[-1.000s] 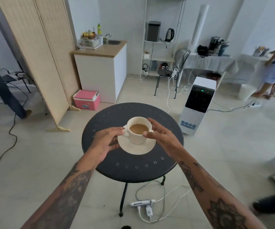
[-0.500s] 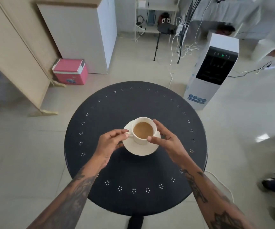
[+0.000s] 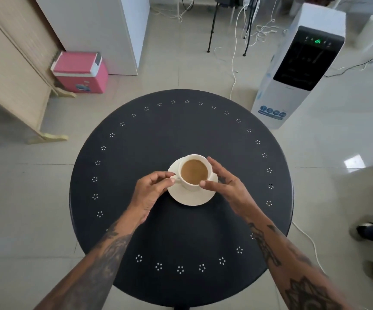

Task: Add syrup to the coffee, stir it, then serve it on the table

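A white cup (image 3: 193,173) full of light brown coffee stands on a white saucer (image 3: 192,196) near the middle of the round black table (image 3: 181,135). My left hand (image 3: 150,190) is at the cup's left side, its thumb and fingers pinching the handle. My right hand (image 3: 224,185) curves round the cup's right side, thumb tip and fingertips touching the rim. No syrup or spoon is in view.
A white tower appliance (image 3: 297,63) with a dark panel stands past the table's far right edge. A pink cooler box (image 3: 80,72) and a folding screen (image 3: 13,70) are at far left. Cables (image 3: 233,70) trail on the floor. Someone's shoes (image 3: 369,229) are at right.
The view has closed in and tilted down over the table. The cup and saucer have come down from above the table onto its top, both hands staying on them.
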